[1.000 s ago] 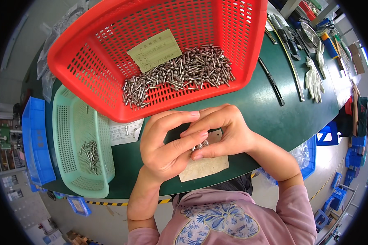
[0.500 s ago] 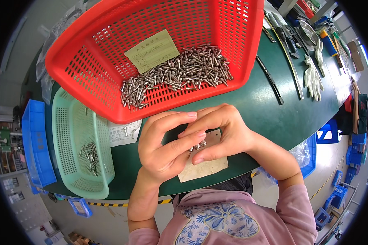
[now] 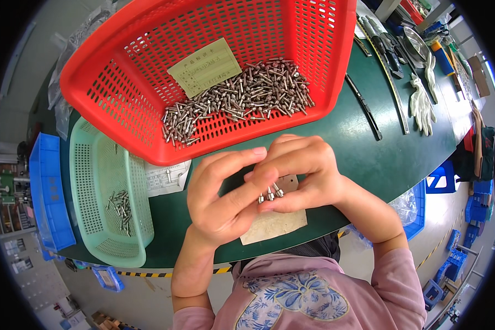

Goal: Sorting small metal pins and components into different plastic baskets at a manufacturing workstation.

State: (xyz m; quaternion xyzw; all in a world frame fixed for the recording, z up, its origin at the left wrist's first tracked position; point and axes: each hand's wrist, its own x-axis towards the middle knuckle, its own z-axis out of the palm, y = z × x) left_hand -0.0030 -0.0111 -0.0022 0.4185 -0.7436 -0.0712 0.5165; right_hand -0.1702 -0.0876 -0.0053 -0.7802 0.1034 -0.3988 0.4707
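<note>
my left hand and right hand meet fingertip to fingertip over the green table, pinching a few small metal screws just below the red basket of loose screws.

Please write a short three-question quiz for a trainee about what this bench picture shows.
1. True or false: the red basket holds more metal screws than the pale green basket.
2. What do the left hand and right hand hold between them?
A. a white glove
B. a few small screws
C. a paper slip
3. Fill in: the baskets stand on a dark ____ table.

Key
1. True
2. B
3. green
</note>
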